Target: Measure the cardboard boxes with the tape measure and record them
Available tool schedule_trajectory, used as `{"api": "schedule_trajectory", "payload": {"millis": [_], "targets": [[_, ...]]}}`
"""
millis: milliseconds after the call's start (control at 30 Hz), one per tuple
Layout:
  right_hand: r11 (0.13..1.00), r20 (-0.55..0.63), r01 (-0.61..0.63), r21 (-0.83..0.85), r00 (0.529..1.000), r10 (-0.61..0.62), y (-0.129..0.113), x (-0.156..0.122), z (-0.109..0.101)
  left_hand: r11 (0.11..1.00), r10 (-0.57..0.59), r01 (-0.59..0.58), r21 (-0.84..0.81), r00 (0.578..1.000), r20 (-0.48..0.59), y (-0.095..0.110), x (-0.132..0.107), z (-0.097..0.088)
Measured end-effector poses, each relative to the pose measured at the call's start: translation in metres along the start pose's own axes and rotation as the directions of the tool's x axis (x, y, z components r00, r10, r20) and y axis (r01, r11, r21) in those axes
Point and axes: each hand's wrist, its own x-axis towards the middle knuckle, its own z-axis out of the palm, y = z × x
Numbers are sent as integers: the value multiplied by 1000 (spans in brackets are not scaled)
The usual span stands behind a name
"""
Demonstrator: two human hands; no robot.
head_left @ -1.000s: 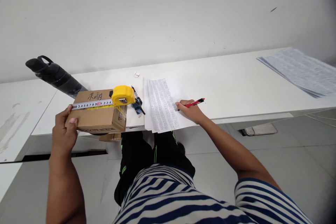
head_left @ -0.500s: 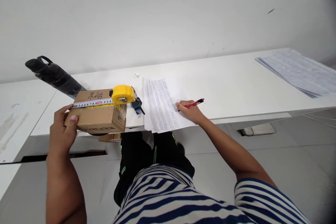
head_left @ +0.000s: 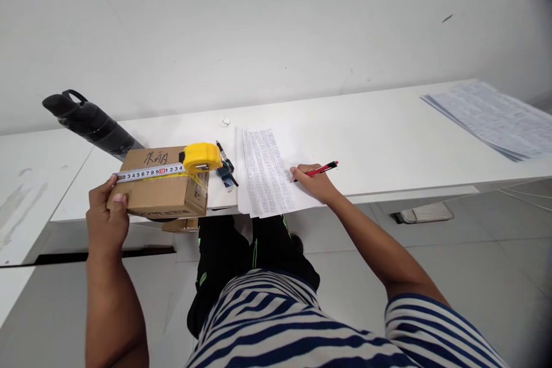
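Observation:
At the left, my left hand (head_left: pixel 107 213) grips the left end of a brown cardboard box (head_left: pixel 150 195), its thumb on the box and its fingertips by the end of the measuring tape. A yellow tape measure (head_left: pixel 202 157) lies on the box, its white blade (head_left: pixel 146 172) pulled out along the top. My right hand (head_left: pixel 317 183) is closed around a red and black pen (head_left: pixel 321 169) and rests at the right edge of the printed sheets (head_left: pixel 267 172). The pen's tip is close to the paper.
A black bottle (head_left: pixel 90 123) leans behind the box. Between box and sheets lie a dark green and blue object (head_left: pixel 226 171) and a pen-like item. A small white disc (head_left: pixel 225 122) is near the wall. More papers (head_left: pixel 487 118) lie at the right end of the white table (head_left: pixel 371 138).
My left hand has shifted slightly right and down at the box's end, and the tape blade tilts a little more. My right hand stays in nearly the same place with the pen.

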Motion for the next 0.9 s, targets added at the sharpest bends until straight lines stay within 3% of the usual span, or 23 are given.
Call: {"api": "schedule_trajectory", "payload": {"millis": [200, 433, 900], "targets": [[1000, -59, 4, 0, 998, -4, 1, -1, 1, 1000, 31, -31, -1, 999, 14, 3, 2, 0], [1000, -32, 7, 21, 999, -7, 6, 1, 1, 998, -17, 13, 55, 998, 68, 13, 5, -5], [999, -13, 11, 31, 1000, -11, 7, 1, 0, 999, -4, 6, -38, 999, 38, 5, 4, 1]]}}
